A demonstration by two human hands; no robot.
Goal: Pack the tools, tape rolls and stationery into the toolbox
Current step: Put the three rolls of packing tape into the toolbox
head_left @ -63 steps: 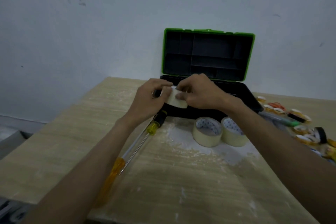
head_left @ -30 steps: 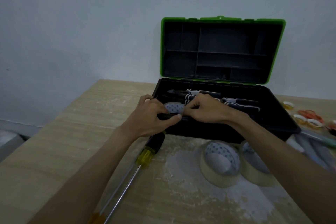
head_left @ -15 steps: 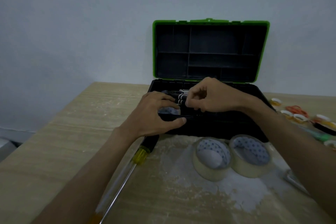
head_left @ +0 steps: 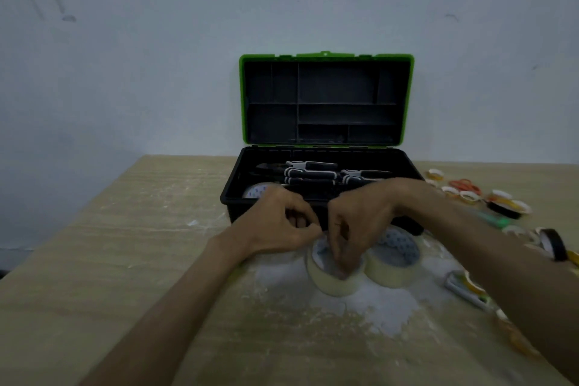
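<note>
Left forearm (head_left: 175,301) and right forearm (head_left: 488,257) are bare.

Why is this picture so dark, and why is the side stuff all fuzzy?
Head view: the light is dim and bluish, with no glare; the toolbox in the middle is sharpest; the right hand, fingers in the roll, is slightly smeared; the small rolls near the right edge blur most.

**Hands leave the box for another roll**

The first tape roll (head_left: 255,191) now sits in the toolbox's (head_left: 226,199) front-left corner. Both hands are back over the desk (head_left: 125,260): the right hand (head_left: 360,222) has its fingers inside the next tape roll (head_left: 332,287), and the left hand (head_left: 279,222) is curled alongside.
</note>
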